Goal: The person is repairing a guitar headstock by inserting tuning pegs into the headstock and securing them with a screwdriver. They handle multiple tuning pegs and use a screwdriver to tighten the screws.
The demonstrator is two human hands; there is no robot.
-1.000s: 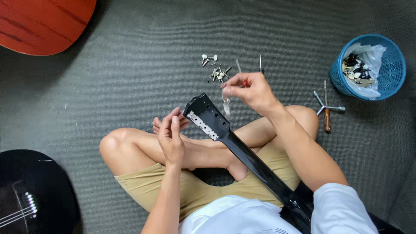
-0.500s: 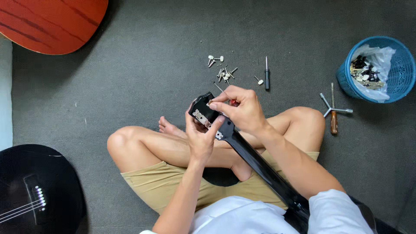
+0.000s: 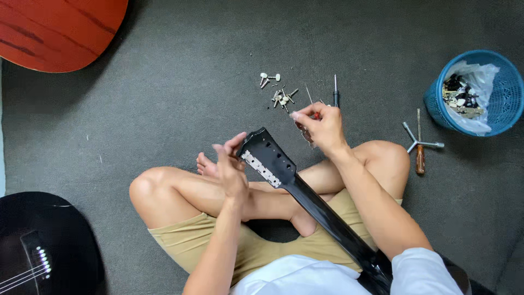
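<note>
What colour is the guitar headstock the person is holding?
Glossy black, with a pale metal plate along its side; the head view shows the headstock steadied by the left hand.

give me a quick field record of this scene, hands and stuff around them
left hand: steadies black guitar headstock, fingers on its left edge
right hand: pinches a small part beside the headstock; kind unclear
floor ahead: loose tuning pegs, screwdriver
right side: blue basket, cross wrench
left side: red-brown guitar body, black guitar
</note>
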